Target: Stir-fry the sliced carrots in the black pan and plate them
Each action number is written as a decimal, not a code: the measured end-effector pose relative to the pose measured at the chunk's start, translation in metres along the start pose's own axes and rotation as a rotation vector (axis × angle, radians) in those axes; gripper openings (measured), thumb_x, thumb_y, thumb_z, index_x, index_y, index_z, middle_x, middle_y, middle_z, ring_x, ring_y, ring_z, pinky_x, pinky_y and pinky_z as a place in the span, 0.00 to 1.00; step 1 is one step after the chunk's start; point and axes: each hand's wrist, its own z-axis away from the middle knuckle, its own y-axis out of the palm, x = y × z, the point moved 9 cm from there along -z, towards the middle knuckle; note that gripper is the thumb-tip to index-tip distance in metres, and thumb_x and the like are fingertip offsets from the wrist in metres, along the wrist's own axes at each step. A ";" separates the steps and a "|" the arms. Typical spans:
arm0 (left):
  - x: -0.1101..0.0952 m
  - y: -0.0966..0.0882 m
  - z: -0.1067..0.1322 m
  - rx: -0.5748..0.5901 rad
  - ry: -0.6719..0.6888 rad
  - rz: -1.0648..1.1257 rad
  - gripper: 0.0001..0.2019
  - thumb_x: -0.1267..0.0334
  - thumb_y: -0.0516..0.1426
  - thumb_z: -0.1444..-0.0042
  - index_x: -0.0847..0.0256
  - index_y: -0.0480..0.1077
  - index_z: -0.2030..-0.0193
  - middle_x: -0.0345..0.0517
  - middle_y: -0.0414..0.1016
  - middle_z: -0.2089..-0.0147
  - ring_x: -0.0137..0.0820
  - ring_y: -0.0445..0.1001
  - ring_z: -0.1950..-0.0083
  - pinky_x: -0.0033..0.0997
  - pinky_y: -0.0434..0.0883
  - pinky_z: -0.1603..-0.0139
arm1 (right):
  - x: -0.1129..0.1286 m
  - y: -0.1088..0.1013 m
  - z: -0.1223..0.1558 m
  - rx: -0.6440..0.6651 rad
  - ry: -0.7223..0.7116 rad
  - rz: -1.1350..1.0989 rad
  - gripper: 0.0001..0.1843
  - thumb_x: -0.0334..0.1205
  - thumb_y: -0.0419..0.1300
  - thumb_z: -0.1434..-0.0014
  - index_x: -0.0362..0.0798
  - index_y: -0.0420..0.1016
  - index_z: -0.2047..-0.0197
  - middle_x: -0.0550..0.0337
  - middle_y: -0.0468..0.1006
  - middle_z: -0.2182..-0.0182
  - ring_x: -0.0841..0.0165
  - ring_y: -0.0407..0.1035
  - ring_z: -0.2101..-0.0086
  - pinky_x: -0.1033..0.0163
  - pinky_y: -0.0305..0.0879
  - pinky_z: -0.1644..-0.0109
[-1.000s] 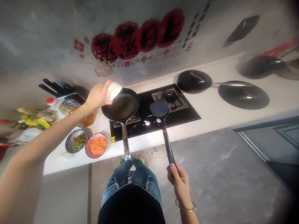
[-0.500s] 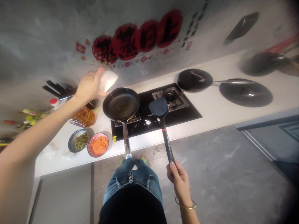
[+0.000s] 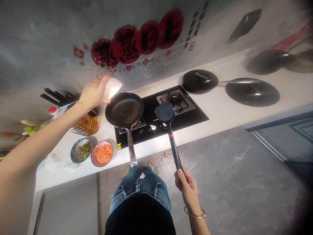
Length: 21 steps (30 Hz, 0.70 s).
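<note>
At the upper left my left hand (image 3: pixel 94 92) is closed around a small white object, probably a bowl (image 3: pixel 113 87), held tilted just above the left rim of the frying pan (image 3: pixel 126 107). Blur hides what is inside it. A little shiny liquid lies on the pan's dark base; the pan sits on the left burner, its steel handle pointing toward me. My right hand (image 3: pixel 187 182) grips the long handle of a dark spatula (image 3: pixel 165 112). Its blade is raised in front of the right burner, to the right of the pan and apart from it.
Left of the stove (image 3: pixel 144 135) stand a bowl of chopped green and brown bits (image 3: pixel 84 150), a bowl of orange slices (image 3: pixel 103 154), an oil bottle (image 3: pixel 86 125) and black-handled knives (image 3: pixel 52 96). Farther right are a lidded black pan (image 3: pixel 195 81) and a dark round lid (image 3: pixel 253 94).
The whole view has shifted slightly. My left hand still holds the white bowl by the pan's rim, with little movement. The spatula stays raised in my right hand.
</note>
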 end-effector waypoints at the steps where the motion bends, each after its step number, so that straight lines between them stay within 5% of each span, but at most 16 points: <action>1: -0.001 0.001 0.000 0.001 0.008 0.017 0.48 0.63 0.67 0.64 0.68 0.53 0.34 0.64 0.65 0.40 0.51 0.64 0.44 0.54 0.59 0.40 | -0.001 -0.001 0.000 -0.002 0.003 -0.005 0.25 0.60 0.67 0.53 0.46 0.73 0.65 0.71 0.52 0.82 0.78 0.44 0.82 0.70 0.41 0.81; 9: -0.007 0.001 -0.004 0.034 0.013 0.061 0.43 0.61 0.66 0.61 0.69 0.57 0.37 0.65 0.67 0.44 0.52 0.63 0.42 0.52 0.59 0.40 | -0.002 -0.003 -0.002 -0.002 -0.003 0.001 0.25 0.60 0.67 0.53 0.45 0.72 0.68 0.70 0.53 0.82 0.79 0.45 0.82 0.70 0.41 0.81; 14: -0.010 -0.015 -0.005 -0.023 -0.001 0.084 0.40 0.51 0.60 0.54 0.70 0.57 0.36 0.61 0.66 0.41 0.52 0.57 0.34 0.49 0.56 0.38 | -0.004 -0.004 -0.004 -0.007 0.018 -0.020 0.26 0.60 0.68 0.54 0.45 0.73 0.64 0.69 0.54 0.81 0.78 0.46 0.82 0.70 0.41 0.81; 21: -0.003 -0.043 -0.013 -0.042 -0.017 -0.096 0.47 0.49 0.60 0.55 0.74 0.50 0.33 0.68 0.61 0.39 0.57 0.58 0.36 0.60 0.59 0.41 | 0.000 -0.001 -0.004 0.004 0.011 -0.016 0.26 0.60 0.68 0.54 0.46 0.72 0.66 0.70 0.53 0.82 0.78 0.45 0.81 0.70 0.42 0.81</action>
